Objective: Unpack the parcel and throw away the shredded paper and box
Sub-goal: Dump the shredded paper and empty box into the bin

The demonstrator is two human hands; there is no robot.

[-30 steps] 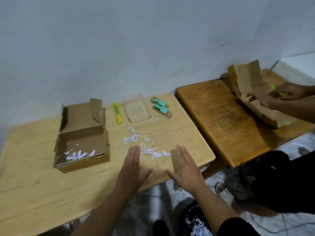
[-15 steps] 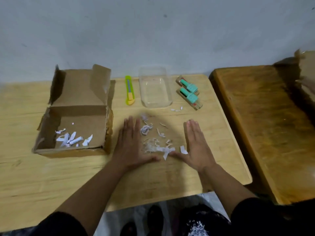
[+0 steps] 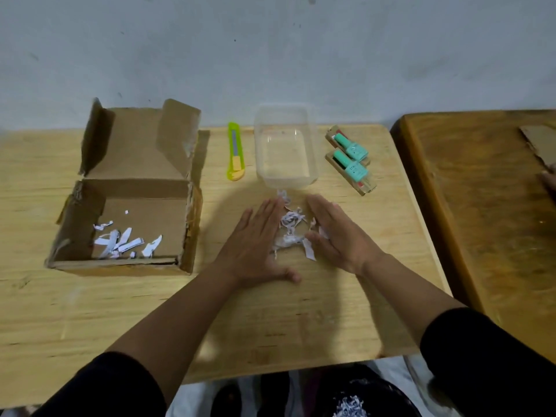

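Shredded paper (image 3: 289,228) heaped between flat hands — left (image 3: 255,245), right (image 3: 337,233).

brown cardboard box (image 3: 132,188) holding white paper strips (image 3: 126,240); white shredded paper (image 3: 290,228) on the pale yellow wood table (image 3: 90,311); lime-green cutter (image 3: 235,155) with a yellow slider; clear plastic container (image 3: 285,145); 2 mint-green bottles (image 3: 352,159); darker brown table (image 3: 481,206); black sleeves (image 3: 487,362).

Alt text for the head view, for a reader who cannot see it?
Left hand and right hand, fingers straight, press together a small pile of shredded paper on a wooden table. An open cardboard box with a few shreds sits left; a clear container behind.
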